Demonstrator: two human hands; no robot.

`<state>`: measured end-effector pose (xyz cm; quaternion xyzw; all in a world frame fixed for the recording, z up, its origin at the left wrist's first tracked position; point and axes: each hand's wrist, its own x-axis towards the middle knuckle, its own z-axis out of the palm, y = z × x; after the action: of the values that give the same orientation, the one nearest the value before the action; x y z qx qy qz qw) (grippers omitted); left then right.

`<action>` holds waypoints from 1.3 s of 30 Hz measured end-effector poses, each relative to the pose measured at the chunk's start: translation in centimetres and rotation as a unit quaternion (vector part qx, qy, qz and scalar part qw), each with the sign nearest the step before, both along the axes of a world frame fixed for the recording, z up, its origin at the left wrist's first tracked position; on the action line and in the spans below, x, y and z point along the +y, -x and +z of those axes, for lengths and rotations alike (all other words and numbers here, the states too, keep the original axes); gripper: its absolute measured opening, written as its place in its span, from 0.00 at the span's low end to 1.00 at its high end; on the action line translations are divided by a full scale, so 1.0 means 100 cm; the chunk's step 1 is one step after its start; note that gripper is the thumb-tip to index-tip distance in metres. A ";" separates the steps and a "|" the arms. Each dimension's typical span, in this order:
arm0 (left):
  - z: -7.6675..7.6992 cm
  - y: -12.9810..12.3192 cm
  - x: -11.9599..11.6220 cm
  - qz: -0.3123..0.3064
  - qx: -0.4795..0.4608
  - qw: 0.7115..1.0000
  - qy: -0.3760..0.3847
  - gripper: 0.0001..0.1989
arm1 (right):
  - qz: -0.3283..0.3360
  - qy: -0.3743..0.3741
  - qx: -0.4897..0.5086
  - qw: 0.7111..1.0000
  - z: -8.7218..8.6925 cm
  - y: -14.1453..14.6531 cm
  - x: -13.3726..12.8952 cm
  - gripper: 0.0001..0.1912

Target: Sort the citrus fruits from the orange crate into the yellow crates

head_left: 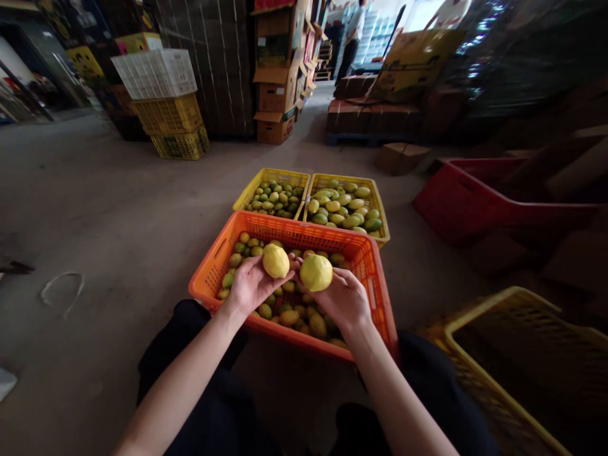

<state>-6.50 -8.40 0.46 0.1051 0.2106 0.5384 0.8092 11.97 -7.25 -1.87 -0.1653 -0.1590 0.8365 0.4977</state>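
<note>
My left hand (251,285) is closed around a yellow lemon (275,261), held up with its rounded side showing. Just beside it, a larger, paler lemon (316,273) rests in my right hand (346,300), with the fingers curled under it. The two hands are close together, fingertips nearly meeting, above an orange plastic crate (304,341). Inside the crate lie many green and yellow fruits (289,316) of similar kind, partly hidden by my hands and forearms.
Two yellow crates (266,172) of green-yellow fruit stand beyond the orange one. A red bin (441,196) and another yellow crate (503,373) are on the right. Stacked crates (166,114), cartons (274,98) and a loaded pallet (370,120) stand farther off. Two people are partly visible behind.
</note>
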 end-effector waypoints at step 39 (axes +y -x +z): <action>-0.008 0.000 0.007 0.041 0.067 0.996 0.036 0.17 | -0.034 -0.018 -0.008 0.999 0.005 0.000 -0.003 0.25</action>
<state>-6.53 -7.72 -0.35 0.1034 0.2875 0.5547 0.7739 11.94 -7.55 -1.39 -0.1684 -0.1726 0.8146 0.5275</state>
